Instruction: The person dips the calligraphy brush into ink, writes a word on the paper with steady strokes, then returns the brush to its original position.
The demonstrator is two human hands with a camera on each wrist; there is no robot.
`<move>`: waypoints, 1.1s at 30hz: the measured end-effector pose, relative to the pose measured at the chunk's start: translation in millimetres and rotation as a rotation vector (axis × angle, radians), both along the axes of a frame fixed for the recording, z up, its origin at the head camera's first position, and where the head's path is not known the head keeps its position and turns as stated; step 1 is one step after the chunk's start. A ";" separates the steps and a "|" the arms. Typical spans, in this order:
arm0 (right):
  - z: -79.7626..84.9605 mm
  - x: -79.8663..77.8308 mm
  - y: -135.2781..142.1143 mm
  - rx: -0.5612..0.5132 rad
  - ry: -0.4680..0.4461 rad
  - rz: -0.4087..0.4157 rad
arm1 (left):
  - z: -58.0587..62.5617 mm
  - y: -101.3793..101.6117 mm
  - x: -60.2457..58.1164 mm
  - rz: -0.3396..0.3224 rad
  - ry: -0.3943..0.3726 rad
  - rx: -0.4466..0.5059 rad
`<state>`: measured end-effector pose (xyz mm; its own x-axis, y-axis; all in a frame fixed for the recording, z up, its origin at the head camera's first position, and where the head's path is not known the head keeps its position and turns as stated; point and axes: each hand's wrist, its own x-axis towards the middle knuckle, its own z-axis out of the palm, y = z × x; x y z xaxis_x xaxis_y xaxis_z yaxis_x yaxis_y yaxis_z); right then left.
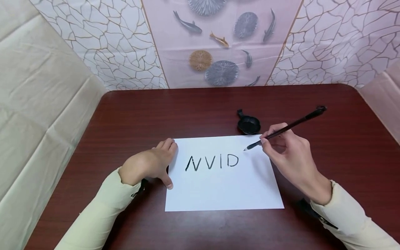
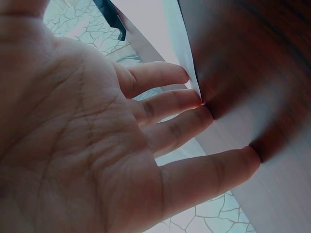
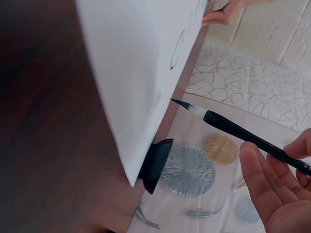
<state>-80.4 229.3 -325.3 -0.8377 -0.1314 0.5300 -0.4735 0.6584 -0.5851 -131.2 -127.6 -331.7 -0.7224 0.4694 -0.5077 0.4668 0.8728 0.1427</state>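
Observation:
A white sheet of paper [image 1: 218, 191] lies on the table with the black letters "NVID" [image 1: 212, 162] across its upper half. My right hand [image 1: 293, 156] pinches a dark writing brush [image 1: 290, 125] between thumb and fingers, its tip just right of the "D". In the right wrist view the brush [image 3: 233, 128] has a white-and-black bristle tip, which looks close to the paper [image 3: 126, 87]; contact is unclear. My left hand [image 1: 150, 163] rests at the paper's left edge, thumb and fingertips touching it. The left wrist view shows its fingers [image 2: 214, 179] nearly straight.
Just behind the paper's top right edge stands a small black ink dish [image 1: 249, 124] with a short handle. The reddish-brown table [image 1: 156, 111] ends at a patterned cloth backdrop [image 1: 218, 41]. Pale cloth [image 1: 40, 114] hangs at the left side.

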 end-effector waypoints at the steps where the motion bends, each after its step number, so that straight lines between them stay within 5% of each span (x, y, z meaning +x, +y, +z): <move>1: -1.1 0.1 0.7 0.001 -0.002 0.001 | 0.3 -0.3 0.1 0.001 0.000 0.000; 19: -9.6 3.0 5.0 -0.009 -0.022 0.018 | 1.8 -1.6 0.5 0.021 -0.040 0.035; 33: -4.7 20.8 -0.5 -0.009 -0.063 0.074 | 0.7 -0.9 0.0 0.006 -0.018 0.023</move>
<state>-59.7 228.8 -330.0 -0.8574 -0.1898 0.4783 -0.4830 0.6177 -0.6206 -131.2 -128.5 -331.0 -0.7160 0.4768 -0.5099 0.4588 0.8719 0.1711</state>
